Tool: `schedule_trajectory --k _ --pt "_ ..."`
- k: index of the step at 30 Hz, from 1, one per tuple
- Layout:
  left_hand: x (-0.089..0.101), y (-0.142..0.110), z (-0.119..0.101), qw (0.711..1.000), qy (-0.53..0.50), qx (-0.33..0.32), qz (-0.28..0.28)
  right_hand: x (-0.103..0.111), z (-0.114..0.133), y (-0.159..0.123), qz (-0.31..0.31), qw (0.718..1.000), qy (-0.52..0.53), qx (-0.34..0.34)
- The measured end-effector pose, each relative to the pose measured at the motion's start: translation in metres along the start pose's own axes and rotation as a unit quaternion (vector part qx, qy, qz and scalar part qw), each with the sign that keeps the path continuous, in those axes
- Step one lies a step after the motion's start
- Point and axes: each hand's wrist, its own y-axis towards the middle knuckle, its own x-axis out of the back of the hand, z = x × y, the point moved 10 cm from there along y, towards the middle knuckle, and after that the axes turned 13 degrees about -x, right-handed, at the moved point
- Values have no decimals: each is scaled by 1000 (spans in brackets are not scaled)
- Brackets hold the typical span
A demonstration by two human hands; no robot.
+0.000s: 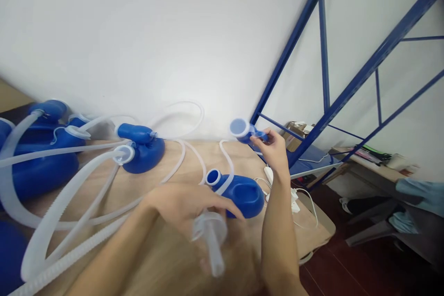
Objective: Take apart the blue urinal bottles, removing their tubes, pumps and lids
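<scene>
My right hand (274, 148), raised near the wall, pinches the narrow end of a blue cup-shaped funnel piece (239, 128) with a white rim. Lower and nearer to me, my left hand (183, 206) is blurred by motion, its fingers curled about a translucent cap with a spout (210, 233). Between and beyond the hands, a blue bottle (246, 195) with a white-ringed open mouth lies on its side on the brown table surface (243, 159). A clear hose (227, 159) loops over that bottle; where its far end joins is hard to make out.
More blue bottles (145, 155) with hoses crowd the left, and a ribbed white hose (76, 252) crosses in front. White power strips and cords (294, 201) lie at the table's right. A blue metal frame (322, 51) stands at right, beside another cluttered table (369, 164).
</scene>
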Motion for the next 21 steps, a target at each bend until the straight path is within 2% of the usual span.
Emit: schedule_trajectory --k 2,3,6,8,11,14,16,18,21 --pt "-5 -13 17 996 -66 38 49 3 28 -16 -42 996 55 47" --pt "-5 -21 27 994 -63 72 53 4 40 -24 -54 994 66 64" --pt "11 -42 52 976 82 203 -4 -4 62 -48 -37 995 46 85" --pt "25 -53 54 949 172 261 -51 -12 67 -58 -2 996 27 82" --pt "40 -53 38 934 223 258 -102 -14 67 -62 11 997 12 76" --pt "64 -49 14 928 242 200 -202 -7 66 -60 -34 996 -23 83" --pt "76 -49 6 920 241 172 -255 -5 67 -59 -53 993 -55 90" --pt "73 -47 15 925 239 172 -242 -5 68 -58 -54 991 -74 95" --pt "48 -52 50 934 238 229 -135 -11 65 -57 -19 991 -95 94"
